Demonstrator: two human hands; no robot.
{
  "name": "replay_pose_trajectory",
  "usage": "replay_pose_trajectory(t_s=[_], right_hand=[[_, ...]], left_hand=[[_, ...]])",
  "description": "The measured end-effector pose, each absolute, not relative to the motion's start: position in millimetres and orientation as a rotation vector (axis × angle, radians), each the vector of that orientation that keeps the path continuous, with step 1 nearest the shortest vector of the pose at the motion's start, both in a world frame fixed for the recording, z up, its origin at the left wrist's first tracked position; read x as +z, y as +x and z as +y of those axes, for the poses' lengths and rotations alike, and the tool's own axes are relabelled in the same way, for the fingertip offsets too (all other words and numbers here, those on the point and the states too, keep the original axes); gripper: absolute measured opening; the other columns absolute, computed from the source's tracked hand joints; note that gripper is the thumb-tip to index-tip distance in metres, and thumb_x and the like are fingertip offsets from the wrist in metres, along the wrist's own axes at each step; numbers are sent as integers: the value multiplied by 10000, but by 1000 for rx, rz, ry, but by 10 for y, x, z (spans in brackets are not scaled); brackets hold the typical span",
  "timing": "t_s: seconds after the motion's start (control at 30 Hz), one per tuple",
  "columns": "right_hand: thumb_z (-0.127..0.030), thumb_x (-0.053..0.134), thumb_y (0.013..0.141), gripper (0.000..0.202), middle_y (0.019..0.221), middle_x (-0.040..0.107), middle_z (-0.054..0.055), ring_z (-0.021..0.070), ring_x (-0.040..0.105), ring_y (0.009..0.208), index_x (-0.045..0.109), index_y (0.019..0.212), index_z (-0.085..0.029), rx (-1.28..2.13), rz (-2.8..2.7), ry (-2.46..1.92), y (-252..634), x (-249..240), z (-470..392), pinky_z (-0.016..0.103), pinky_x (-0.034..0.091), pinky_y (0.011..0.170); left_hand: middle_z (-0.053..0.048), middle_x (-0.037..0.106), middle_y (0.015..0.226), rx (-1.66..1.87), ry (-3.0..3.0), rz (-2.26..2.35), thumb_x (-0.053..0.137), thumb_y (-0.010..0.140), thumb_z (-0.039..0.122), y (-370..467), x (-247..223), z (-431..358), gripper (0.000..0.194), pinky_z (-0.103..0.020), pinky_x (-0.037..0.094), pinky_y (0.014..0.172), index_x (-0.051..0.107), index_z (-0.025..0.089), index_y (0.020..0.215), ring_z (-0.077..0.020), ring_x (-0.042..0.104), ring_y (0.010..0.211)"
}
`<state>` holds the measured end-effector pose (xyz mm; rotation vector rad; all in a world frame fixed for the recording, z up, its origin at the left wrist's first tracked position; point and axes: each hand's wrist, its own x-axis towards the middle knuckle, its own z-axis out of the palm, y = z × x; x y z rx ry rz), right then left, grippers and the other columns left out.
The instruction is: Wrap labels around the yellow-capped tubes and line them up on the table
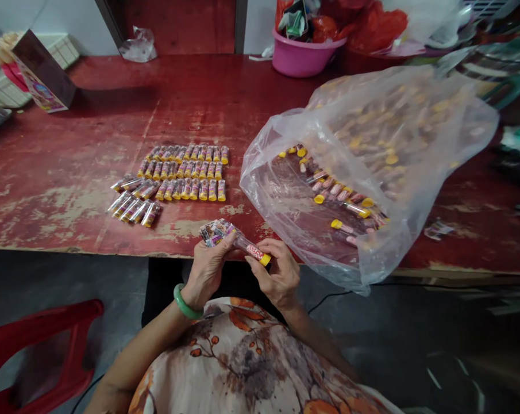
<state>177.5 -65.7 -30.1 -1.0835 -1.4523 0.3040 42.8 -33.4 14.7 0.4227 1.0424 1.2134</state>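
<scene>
Close to the table's front edge, my left hand (207, 269) is closed on a small stack of printed wrappers (214, 231), the thumb on top. A clear tube (253, 250) with pink-and-white contents and a yellow cap slants from that stack to my right hand (280, 271). The fingers of my right hand pinch the tube near its capped end. Whether the tube's far end is inside a wrapper I cannot tell. Beyond my hands, rows of wrapped tubes (191, 170) lie on the red table, with a slanted group (133, 208) at their left.
A large clear plastic bag (281, 195) holding many yellow-capped tubes lies open on the right, overhanging the front edge. A pink basin (296, 56) stands at the back. At the far left are a cardboard box (44, 75) and white baskets (64, 50). A red stool (76, 345) stands below left.
</scene>
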Motion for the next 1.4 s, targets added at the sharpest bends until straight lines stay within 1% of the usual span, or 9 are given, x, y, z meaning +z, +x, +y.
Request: replay_pose_trajectory(t_s=[0.23, 0.37, 0.43, 0.5, 0.57, 0.7, 0.9, 1.1, 1.4], right_hand=[[-143, 668, 806, 337, 986, 637, 87, 204, 654, 854, 540, 1105, -233, 79, -1592, -1014, 1693, -256, -587, 344, 575, 717], [-211, 668, 812, 381, 1110, 616, 114, 244, 618, 1019, 554, 1176, -215, 417, -1725, -922, 1819, -162, -522, 396, 556, 839], [-233, 636, 833, 393, 1185, 592, 119, 223, 628, 975, 555, 1217, -211, 639, -1731, -911, 1907, -124, -525, 390, 561, 832], [-211, 595, 851, 370, 1201, 586, 107, 172, 637, 843, 569, 1220, -221, 703, -1671, -944, 1960, -103, -547, 363, 571, 788], [-193, 587, 844, 336, 1157, 613, 92, 163, 639, 806, 603, 1178, -229, 625, -1633, -964, 1959, -95, -574, 356, 573, 768], [-159, 588, 825, 237, 1009, 675, 71, 203, 662, 884, 667, 1036, -230, 437, -1566, -983, 1861, -79, -615, 327, 577, 693], [-102, 608, 804, 187, 909, 693, 40, 169, 669, 764, 675, 914, -237, 250, -1504, -1003, 1764, -35, -645, 307, 564, 651], [-69, 606, 797, 190, 876, 689, 29, 159, 663, 730, 663, 855, -240, 198, -1465, -1003, 1724, -44, -664, 293, 554, 612], [-40, 605, 790, 204, 856, 689, 35, 159, 673, 719, 638, 869, -225, 60, -1517, -1001, 1730, -87, -664, 267, 544, 582]], left_hand=[[-15, 677, 660, 1154, 422, 1027, 886, 527, 243, 436, 70, -383, 296, -212, 507, 584, 682, 106, 691, -102, 599, 571], [-15, 684, 676, 1135, 422, 994, 870, 569, 261, 391, 86, -381, 276, -221, 516, 602, 690, 112, 717, -112, 614, 598], [-22, 701, 724, 1129, 437, 975, 860, 589, 281, 354, 110, -371, 288, -244, 534, 629, 703, 119, 768, -128, 630, 631], [-31, 713, 770, 1111, 461, 948, 858, 594, 290, 330, 131, -365, 309, -256, 541, 647, 713, 124, 811, -139, 640, 663], [-39, 718, 784, 1085, 473, 923, 866, 579, 290, 328, 143, -370, 323, -264, 543, 661, 718, 123, 813, -147, 645, 677], [-36, 714, 746, 1053, 477, 904, 882, 547, 270, 363, 139, -409, 322, -253, 535, 677, 727, 124, 788, -136, 641, 652], [-45, 714, 717, 1023, 547, 874, 874, 558, 241, 394, 122, -471, 253, -230, 520, 667, 728, 116, 723, -128, 637, 640], [-32, 713, 719, 1039, 559, 885, 875, 551, 225, 409, 104, -500, 247, -236, 519, 663, 729, 126, 724, -121, 626, 631], [-26, 716, 726, 1039, 591, 884, 865, 568, 206, 421, 73, -508, 222, -220, 510, 669, 727, 128, 723, -112, 622, 639]])
